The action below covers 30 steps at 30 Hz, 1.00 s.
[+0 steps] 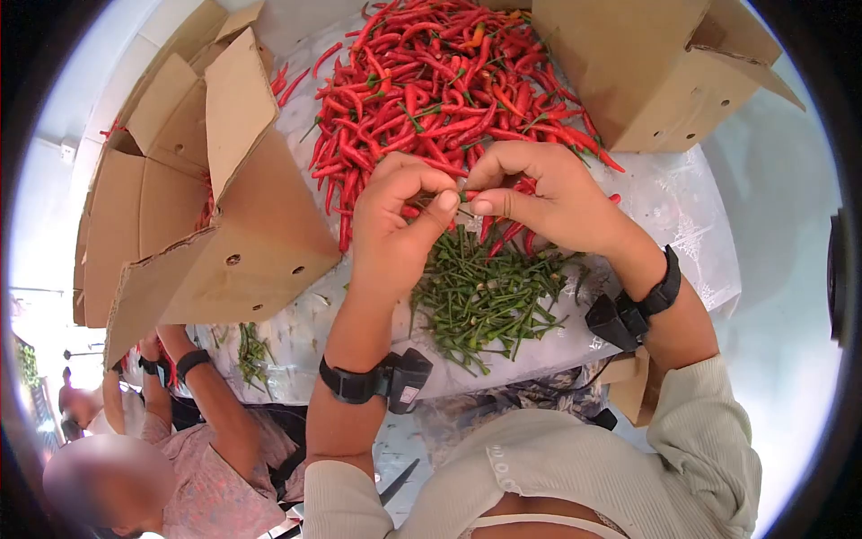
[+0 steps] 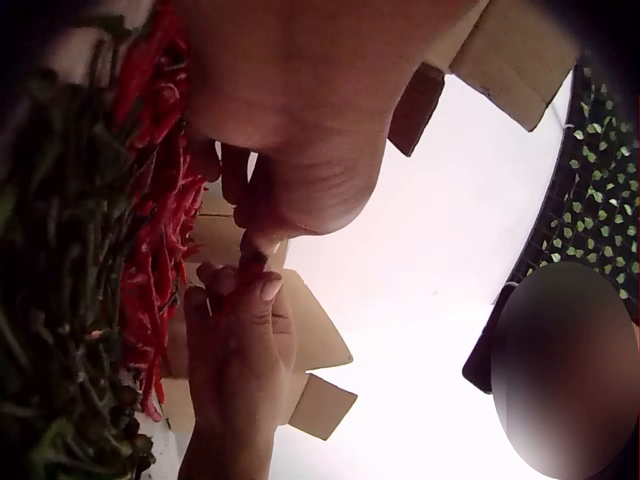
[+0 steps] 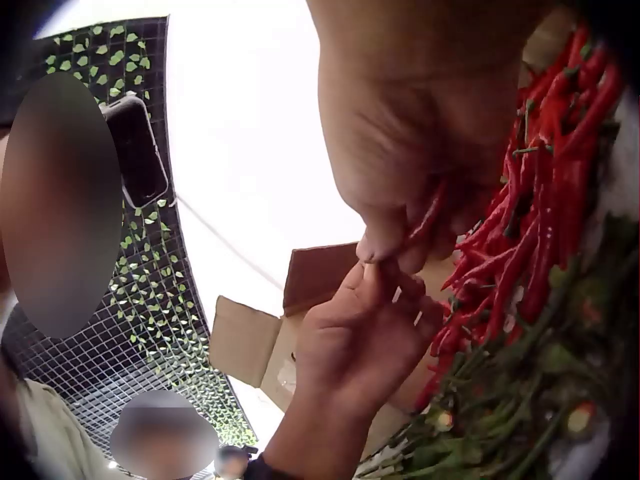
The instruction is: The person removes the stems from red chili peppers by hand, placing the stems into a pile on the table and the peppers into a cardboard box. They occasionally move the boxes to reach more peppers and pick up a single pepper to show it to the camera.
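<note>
My left hand [image 1: 395, 216] and right hand [image 1: 548, 193] meet over the table, fingertips almost together. The right thumb and fingers grip a red chili pepper [image 3: 428, 218], whose green stem end [image 1: 468, 195] points toward the left hand. Pinched at that stem end are the left thumb and forefinger. Much of the chili is hidden by the fingers. Beyond the hands spreads a large heap of red chilies [image 1: 422, 99], some showing beneath the right hand. Just below the hands lies a pile of loose green stems [image 1: 489, 296].
An open cardboard box [image 1: 242, 242] with some red chilies inside stands at left, and another cardboard box [image 1: 620, 72] at the back right. Plastic sheeting [image 1: 678, 216] covers the table. Another person [image 1: 215, 458] works at the lower left, near a small bunch of stems [image 1: 253, 355].
</note>
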Available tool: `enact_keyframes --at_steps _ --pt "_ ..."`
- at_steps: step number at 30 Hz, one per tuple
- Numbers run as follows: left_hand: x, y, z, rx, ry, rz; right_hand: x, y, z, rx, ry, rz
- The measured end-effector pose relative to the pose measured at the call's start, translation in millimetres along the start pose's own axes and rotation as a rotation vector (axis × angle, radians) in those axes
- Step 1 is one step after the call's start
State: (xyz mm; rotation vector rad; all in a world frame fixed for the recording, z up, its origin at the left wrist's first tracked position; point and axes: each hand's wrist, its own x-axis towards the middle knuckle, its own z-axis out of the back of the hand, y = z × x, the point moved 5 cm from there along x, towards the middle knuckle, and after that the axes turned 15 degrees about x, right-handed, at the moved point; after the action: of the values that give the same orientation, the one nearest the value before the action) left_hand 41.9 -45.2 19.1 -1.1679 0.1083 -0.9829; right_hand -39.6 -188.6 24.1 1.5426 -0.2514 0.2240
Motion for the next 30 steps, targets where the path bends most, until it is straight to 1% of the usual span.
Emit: enact_keyframes --at_steps 1,4,7,9,10,12,13,14,15,18,20,23,24,26,27,29,30 --pt "0.2 0.6 -0.4 -0.039 -0.001 0.006 -0.2 -0.9 -0.3 0.05 -0.005 0.009" --pt "0.3 2.6 -1.6 -0.125 0.015 0.016 0.2 -4.0 0.1 0.157 0.001 -0.052" --pt "0.5 3.2 -1.9 -0.143 0.053 0.018 0.9 -6.6 1.7 0.225 0.052 -0.097" --pt "0.8 1.9 -2.3 -0.146 0.082 0.03 2.4 -10.5 4.7 0.338 0.102 -0.129" --pt "0.3 4.9 -1.6 -0.196 0.068 0.066 2.4 -11.6 4.8 0.395 0.125 -0.145" --pt "-0.3 12.2 -0.1 -0.3 0.041 0.134 4.2 -5.6 8.8 0.42 -0.003 -0.13" --pt "0.0 11.5 2.3 -0.157 0.019 0.116 4.2 -2.5 11.4 0.431 -0.067 -0.122" --pt "-0.3 9.8 4.9 -0.015 -0.005 0.099 2.8 -3.8 14.2 0.463 -0.128 -0.172" --pt "-0.5 7.9 6.8 0.127 -0.03 0.082 3.4 -6.8 17.3 0.504 -0.151 -0.157" --pt "-0.1 3.1 1.3 0.011 -0.079 0.08 5.1 -14.8 21.5 0.597 -0.199 -0.115" --pt "-0.1 1.4 -1.7 0.038 -0.056 0.08 4.4 -8.6 16.2 0.614 -0.204 -0.089" --pt "-1.0 -0.5 -5.6 0.03 0.022 0.079 5.1 -8.6 14.3 0.524 -0.187 0.041" --pt "-1.5 -2.0 -7.0 0.02 0.054 0.078 5.1 -6.3 13.4 0.482 -0.186 0.056" --pt "-4.6 -9.8 -7.3 0.113 0.039 0.061 3.8 0.5 11.2 0.401 -0.179 0.092" --pt "-4.7 -14.5 -7.0 0.168 0.026 0.048 3.1 2.8 11.6 0.349 -0.198 0.108" --pt "-3.7 -25.0 -6.5 0.262 -0.101 -0.017 2.4 8.0 9.8 0.26 -0.215 0.155" --pt "-5.6 -31.1 -0.2 0.319 -0.171 -0.049 1.3 12.7 12.1 0.204 -0.283 0.129"
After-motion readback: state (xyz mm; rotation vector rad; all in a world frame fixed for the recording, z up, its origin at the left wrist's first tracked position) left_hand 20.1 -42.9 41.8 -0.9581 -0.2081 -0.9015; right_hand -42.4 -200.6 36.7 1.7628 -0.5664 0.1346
